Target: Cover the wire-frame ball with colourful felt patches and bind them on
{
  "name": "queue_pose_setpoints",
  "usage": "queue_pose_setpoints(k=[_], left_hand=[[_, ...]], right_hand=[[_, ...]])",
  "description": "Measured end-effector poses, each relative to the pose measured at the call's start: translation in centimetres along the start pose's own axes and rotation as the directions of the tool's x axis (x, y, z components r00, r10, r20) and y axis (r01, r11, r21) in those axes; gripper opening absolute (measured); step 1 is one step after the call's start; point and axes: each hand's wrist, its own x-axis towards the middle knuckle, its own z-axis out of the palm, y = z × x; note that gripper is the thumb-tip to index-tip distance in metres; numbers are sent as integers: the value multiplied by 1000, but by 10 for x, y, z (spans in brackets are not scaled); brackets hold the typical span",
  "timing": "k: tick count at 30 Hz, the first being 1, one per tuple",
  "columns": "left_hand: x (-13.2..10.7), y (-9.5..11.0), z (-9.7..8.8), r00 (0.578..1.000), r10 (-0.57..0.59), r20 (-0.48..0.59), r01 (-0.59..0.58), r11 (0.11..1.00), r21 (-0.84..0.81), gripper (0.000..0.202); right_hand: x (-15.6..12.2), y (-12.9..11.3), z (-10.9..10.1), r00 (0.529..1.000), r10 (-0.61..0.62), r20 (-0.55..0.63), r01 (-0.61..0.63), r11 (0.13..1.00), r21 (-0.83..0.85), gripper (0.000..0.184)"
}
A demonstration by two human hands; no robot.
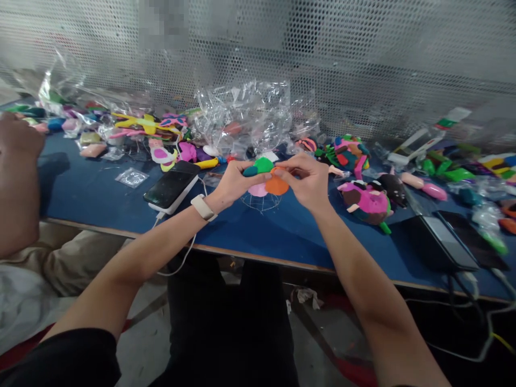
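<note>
A wire frame [262,204] shaped like a shallow dome stands on the blue table in front of me, its upper part covered with flat patches of modelling clay. A green patch [264,163] is at the back, a teal patch [250,171] at the left, a pink patch [258,190] in front. My left hand [236,181] is closed on the covered frame from the left, thumb over the clay. From the right, my right hand [309,178] pinches the orange clay patch [277,184] at its upper edge. Some fingertips are hidden behind the clay.
A phone on a white power bank [171,188] lies left, its cable hanging over the edge. To the right are a pink clay figure [368,203] and dark devices [439,242]. Clear plastic bags [245,118] line the back. Another person's arm [18,183] rests at far left.
</note>
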Motion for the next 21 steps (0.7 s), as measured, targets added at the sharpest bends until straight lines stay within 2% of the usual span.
queue_pose_setpoints(k=[7,10,13,16,21], left_hand=[[-1,3,-2,998,57,7,-58,991,124,70],[-1,3,-1,994,95,-47,-87,986,141,79],[-1,4,-1,990,110,-84,-97,984,148,80],[-1,5,-1,990,116,-76,-103,982,155,79],[-2,10,-2,987,159,-32,-151,972,178,81]], right_hand=[[-3,-2,8,995,67,-68,-68,997,-20,41],[-5,-6,10,996,51,-75,-52,999,-9,36],[-6,-10,8,1000,-16,-22,16,1000,3,24],[-6,-11,6,999,-47,-11,47,999,-6,20],[-6,-10,10,996,-33,-82,34,999,20,22]])
